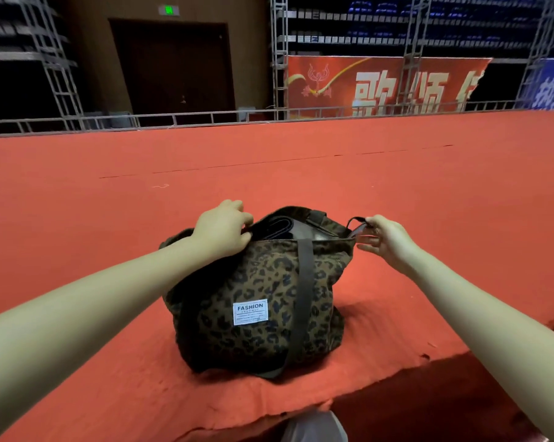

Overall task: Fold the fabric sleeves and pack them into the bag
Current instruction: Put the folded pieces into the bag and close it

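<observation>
Near the front edge of a wide platform covered in red cloth (396, 193), a brown leopard-print fabric tote bag (256, 291) was set upright, its mouth open and a white "FASHION" label (250, 312) sewn on its near side. Inside the opening, dark folded fabric sleeves (277, 226) were seen, tucked at the left of the mouth. The left hand (223, 229) was curled over the bag's left rim, its fingers closed on the rim and touching the dark fabric. The right hand (385, 239) was held at the right end of the mouth, a small dark loop (357, 222) pinched between thumb and forefinger, the other fingers spread loosely. A dark brown strap (302, 298) was draped down the bag's front.
</observation>
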The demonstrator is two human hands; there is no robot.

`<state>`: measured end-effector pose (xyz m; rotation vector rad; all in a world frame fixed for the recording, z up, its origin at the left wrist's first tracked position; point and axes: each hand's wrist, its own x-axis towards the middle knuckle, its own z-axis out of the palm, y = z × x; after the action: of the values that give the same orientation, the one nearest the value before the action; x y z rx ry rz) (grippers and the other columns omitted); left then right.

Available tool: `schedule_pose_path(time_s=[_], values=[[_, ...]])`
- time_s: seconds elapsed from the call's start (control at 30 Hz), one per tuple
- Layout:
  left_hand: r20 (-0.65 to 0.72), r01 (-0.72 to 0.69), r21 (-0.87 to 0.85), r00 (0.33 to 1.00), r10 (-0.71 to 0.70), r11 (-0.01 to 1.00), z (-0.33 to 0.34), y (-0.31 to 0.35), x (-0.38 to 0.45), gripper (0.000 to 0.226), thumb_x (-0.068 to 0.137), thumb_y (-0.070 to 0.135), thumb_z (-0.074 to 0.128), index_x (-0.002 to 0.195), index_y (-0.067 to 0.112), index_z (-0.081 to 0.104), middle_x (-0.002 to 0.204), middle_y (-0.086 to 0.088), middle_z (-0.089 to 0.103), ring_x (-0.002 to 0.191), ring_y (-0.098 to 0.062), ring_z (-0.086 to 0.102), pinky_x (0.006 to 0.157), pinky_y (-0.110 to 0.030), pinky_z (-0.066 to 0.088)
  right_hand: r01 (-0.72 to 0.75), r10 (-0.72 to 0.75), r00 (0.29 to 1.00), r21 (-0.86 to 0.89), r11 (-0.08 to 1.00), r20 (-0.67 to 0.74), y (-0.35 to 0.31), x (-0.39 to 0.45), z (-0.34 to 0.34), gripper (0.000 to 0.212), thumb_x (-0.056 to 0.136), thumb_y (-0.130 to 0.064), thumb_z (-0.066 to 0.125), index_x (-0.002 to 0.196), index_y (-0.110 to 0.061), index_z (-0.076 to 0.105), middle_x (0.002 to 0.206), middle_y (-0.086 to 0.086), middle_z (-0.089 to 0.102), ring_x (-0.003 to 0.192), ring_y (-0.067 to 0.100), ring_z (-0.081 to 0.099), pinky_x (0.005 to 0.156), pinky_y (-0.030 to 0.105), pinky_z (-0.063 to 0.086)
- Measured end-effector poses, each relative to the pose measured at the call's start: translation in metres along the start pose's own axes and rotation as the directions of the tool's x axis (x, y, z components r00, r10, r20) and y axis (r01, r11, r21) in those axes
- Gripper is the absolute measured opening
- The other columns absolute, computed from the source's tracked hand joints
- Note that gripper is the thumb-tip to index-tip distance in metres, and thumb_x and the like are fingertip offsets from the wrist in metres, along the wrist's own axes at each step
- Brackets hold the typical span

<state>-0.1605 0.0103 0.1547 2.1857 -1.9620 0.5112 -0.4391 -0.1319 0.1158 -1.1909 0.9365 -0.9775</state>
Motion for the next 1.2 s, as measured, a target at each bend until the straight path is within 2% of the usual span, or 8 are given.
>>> schedule_pose_path(time_s=[0.1,0.23,0.4,0.57,0.7,0.83,1.0,1.2], values=[[0.085,0.005,-0.205,0.996,0.013,0.979,-0.002,-0.008,-0.010,0.019,0.089,0.027,0.050,0.099,0.016,0.061,0.099,-0.005,0.060,0.098,-0.028,0.055,0.074,-0.036,0.046,-0.014,0.012,0.999,0.073,0.997,0.030,0.001,0.003,0.007,0.015,0.094,-0.011,0.045,0.080,-0.010,0.050,0.070,0.007,0.049,0.046,0.012,0.043,0.058,0.027,0.044],[0.214,0.154,-0.412,0.974,-0.070,0.898,-0.014,-0.016,-0.014,0.030,0.083,0.035,0.045,0.084,0.011,0.062,0.082,-0.012,0.064,0.083,-0.030,0.060,0.072,-0.037,0.047,-0.038,0.031,0.997,0.090,0.995,0.071,0.001,-0.001,0.017,0.005,0.093,-0.011,0.052,0.093,-0.008,0.056,0.077,0.006,0.052,0.054,0.015,0.039,0.049,0.021,0.039],[0.282,0.121,-0.363,0.959,-0.015,0.924,-0.025,-0.009,-0.001,0.023,0.091,0.038,0.052,0.085,0.016,0.056,0.085,-0.004,0.060,0.081,-0.023,0.054,0.069,-0.031,0.039,0.027,-0.056,0.986,0.188,0.982,0.156,-0.032,-0.026,0.028,0.019,0.094,-0.006,0.047,0.089,-0.011,0.065,0.070,-0.002,0.061,0.046,0.009,0.048,0.042,0.017,0.042],[0.337,0.052,-0.398,0.937,0.093,0.916,-0.016,0.002,0.014,0.017,0.091,0.034,0.056,0.101,0.021,0.058,0.111,-0.003,0.054,0.105,-0.021,0.052,0.092,-0.032,0.041,0.106,-0.141,0.954,0.142,0.984,0.265,-0.055,-0.051,0.024,0.013,0.093,-0.008,0.053,0.095,-0.005,0.065,0.065,0.000,0.053,0.050,0.008,0.045,0.057,0.019,0.047],[0.394,0.111,-0.514,0.911,0.119,0.850,-0.007,0.000,0.009,0.020,0.088,0.031,0.064,0.096,0.013,0.059,0.097,-0.005,0.063,0.088,-0.017,0.056,0.079,-0.031,0.044,-0.021,-0.047,0.963,0.247,0.969,0.267,-0.057,-0.064,0.019,0.035,0.099,-0.022,0.040,0.096,0.002,0.065,0.063,0.004,0.060,0.054,0.014,0.058,0.054,0.020,0.049],[0.301,0.012,-0.444,0.944,0.137,0.896,0.003,0.003,-0.001,0.017,0.085,0.028,0.068,0.088,0.018,0.055,0.101,-0.005,0.052,0.097,-0.021,0.052,0.087,-0.032,0.041,-0.134,0.014,0.943,0.342,0.930,0.331,-0.056,-0.075,0.016,0.033,0.092,-0.009,0.039,0.104,0.008,0.065,0.071,0.009,0.062,0.067,0.019,0.066,0.063,0.022,0.054],[0.176,0.023,-0.477,0.982,0.070,0.879,0.005,0.004,-0.011,0.020,0.084,0.027,0.068,0.097,0.014,0.061,0.103,-0.006,0.059,0.098,-0.023,0.055,0.088,-0.035,0.044,-0.092,0.028,0.908,0.134,0.987,0.417,-0.057,-0.088,0.024,0.021,0.090,-0.001,0.052,0.105,0.001,0.067,0.090,0.015,0.070,0.084,0.024,0.072,0.073,0.025,0.059],[0.180,0.073,-0.553,0.983,0.033,0.830,0.000,0.002,-0.021,0.008,0.085,0.029,0.066,0.088,0.024,0.061,0.098,0.001,0.064,0.096,-0.017,0.059,0.086,-0.031,0.045,0.082,-0.022,0.894,-0.114,0.990,0.448,-0.059,-0.097,0.035,0.024,0.089,0.001,0.058,0.112,0.001,0.065,0.104,0.020,0.070,0.099,0.029,0.069,0.079,0.027,0.057]])
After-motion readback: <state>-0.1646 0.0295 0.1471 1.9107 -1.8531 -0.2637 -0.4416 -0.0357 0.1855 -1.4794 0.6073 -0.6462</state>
